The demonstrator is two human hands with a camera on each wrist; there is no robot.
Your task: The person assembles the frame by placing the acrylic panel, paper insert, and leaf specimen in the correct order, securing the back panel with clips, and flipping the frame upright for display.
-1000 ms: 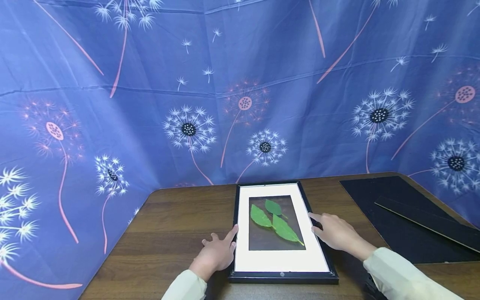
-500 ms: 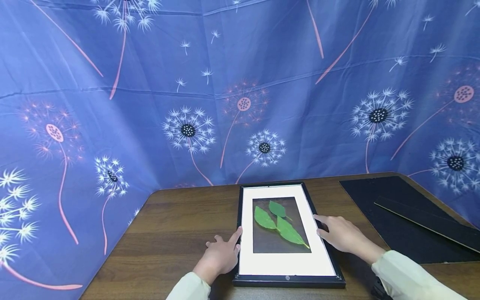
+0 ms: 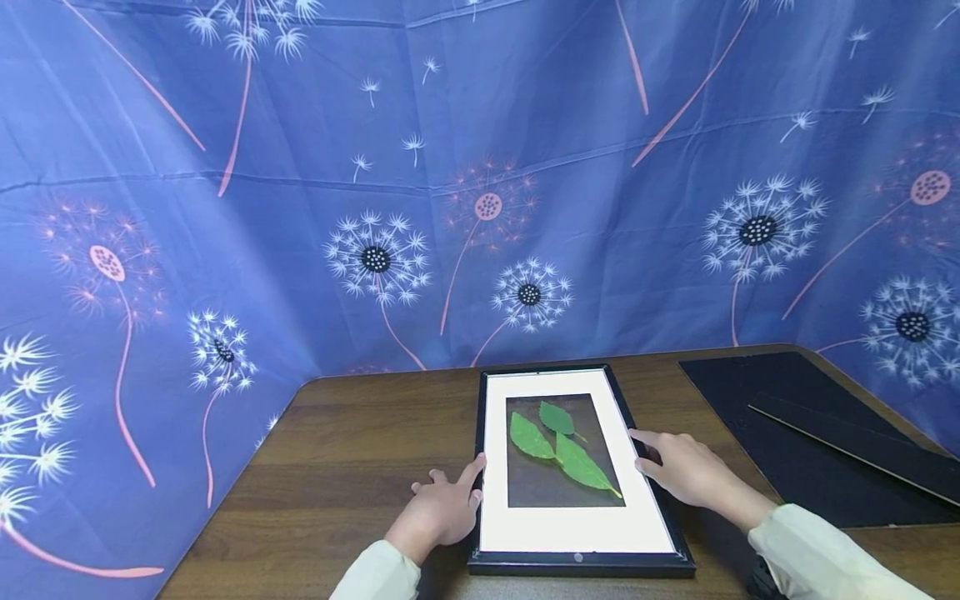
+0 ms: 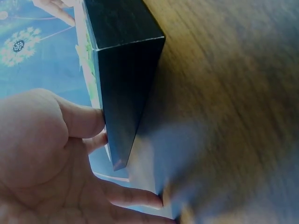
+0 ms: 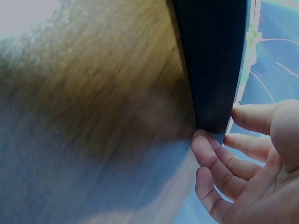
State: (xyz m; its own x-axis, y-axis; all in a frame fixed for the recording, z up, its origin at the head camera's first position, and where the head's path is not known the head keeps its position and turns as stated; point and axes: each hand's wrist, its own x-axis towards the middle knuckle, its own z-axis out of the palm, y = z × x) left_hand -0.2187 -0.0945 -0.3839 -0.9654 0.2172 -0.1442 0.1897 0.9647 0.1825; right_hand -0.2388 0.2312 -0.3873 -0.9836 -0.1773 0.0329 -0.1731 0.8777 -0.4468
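The head view looks forward and down over the table (image 3: 337,467). Both wrist views show the frame (image 4: 124,88) close up.

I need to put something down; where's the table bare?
Widest: the table left of the picture frame, beyond the left hand. Narrower: between picture frame and black sheet, beyond the right hand. Crowded: right, under sheet and black strip.

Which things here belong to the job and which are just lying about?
In hand:
black frame, touched by left hand and right hand
leaf picture and white mat inside it

Lying about:
black board and narrow strip, untouched, though possibly the frame's backing
patterned cloth, a backdrop
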